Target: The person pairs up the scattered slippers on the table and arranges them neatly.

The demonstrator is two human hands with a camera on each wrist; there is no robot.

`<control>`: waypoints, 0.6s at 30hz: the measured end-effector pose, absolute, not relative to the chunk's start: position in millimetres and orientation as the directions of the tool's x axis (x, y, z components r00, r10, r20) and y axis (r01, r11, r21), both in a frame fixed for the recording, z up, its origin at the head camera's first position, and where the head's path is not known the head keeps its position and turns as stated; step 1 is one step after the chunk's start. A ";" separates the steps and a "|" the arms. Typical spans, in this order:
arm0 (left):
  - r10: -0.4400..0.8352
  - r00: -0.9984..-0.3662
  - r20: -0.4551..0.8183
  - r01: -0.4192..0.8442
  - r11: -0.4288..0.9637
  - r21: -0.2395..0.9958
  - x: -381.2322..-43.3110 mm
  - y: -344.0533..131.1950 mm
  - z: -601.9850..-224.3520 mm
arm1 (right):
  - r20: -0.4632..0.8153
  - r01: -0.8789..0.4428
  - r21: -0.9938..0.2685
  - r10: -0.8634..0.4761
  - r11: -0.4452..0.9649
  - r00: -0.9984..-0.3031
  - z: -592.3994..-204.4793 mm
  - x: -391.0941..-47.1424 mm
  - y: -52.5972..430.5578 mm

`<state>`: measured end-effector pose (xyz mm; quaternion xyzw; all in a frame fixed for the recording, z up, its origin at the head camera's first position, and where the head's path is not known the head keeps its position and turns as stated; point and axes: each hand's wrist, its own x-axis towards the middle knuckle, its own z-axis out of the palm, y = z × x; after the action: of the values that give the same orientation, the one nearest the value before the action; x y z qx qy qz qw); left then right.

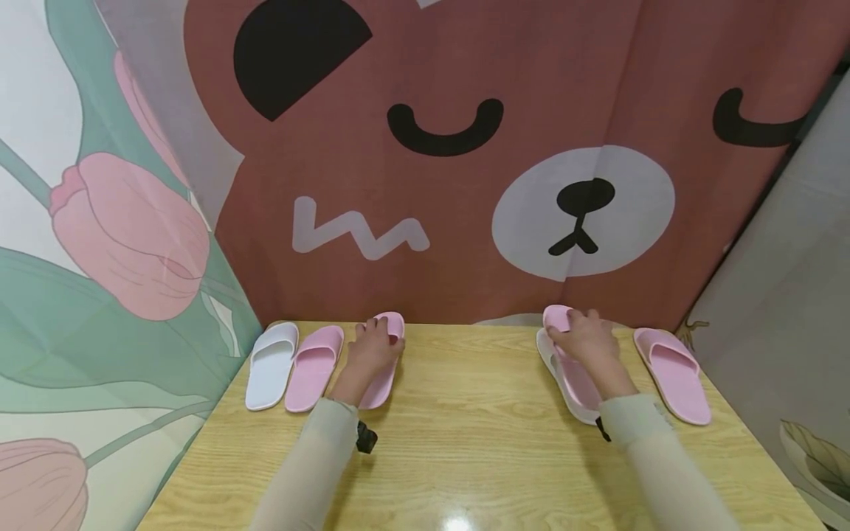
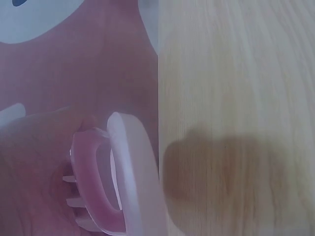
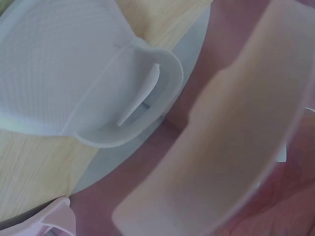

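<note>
My left hand (image 1: 373,348) grips a pink slipper (image 1: 380,387) by its strap end. In the left wrist view that slipper (image 2: 140,177) is tipped on edge above the table, its shadow beside it. My right hand (image 1: 589,341) holds another pink slipper (image 1: 576,380) over a white slipper (image 1: 556,370). In the right wrist view the held slipper's pale sole (image 3: 211,147) hides much of the hand, and the white slipper (image 3: 54,73) lies apart from it on the table.
To the left of my left hand a white slipper (image 1: 268,376) and a pink slipper (image 1: 312,376) lie side by side. Another pink slipper (image 1: 680,383) is near the table's right edge. A bear-print curtain (image 1: 458,221) hangs behind the wooden table (image 1: 465,428).
</note>
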<state>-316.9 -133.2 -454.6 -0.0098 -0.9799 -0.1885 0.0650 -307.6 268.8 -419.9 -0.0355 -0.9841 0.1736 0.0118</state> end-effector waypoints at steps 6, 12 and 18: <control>-0.003 -0.994 0.112 0.039 0.929 0.368 -317.3 -130.5 -453.0 | 0.027 0.057 -0.340 0.070 0.939 -0.997 -421.9 -307.4 260.0; 0.007 -0.993 0.118 0.051 0.926 0.374 -316.9 -127.0 -453.0 | 0.029 0.056 -0.339 0.070 0.939 -0.997 -422.2 -307.3 250.2; 0.010 -0.993 0.117 0.053 0.926 0.374 -318.2 -124.0 -453.4 | 0.037 0.054 -0.337 0.070 0.940 -0.997 -422.8 -305.9 240.6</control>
<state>-318.2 -124.0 -453.4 -0.0162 -0.9796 -0.1920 0.0564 -305.9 240.6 -422.8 -0.0314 -0.9845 0.1706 0.0241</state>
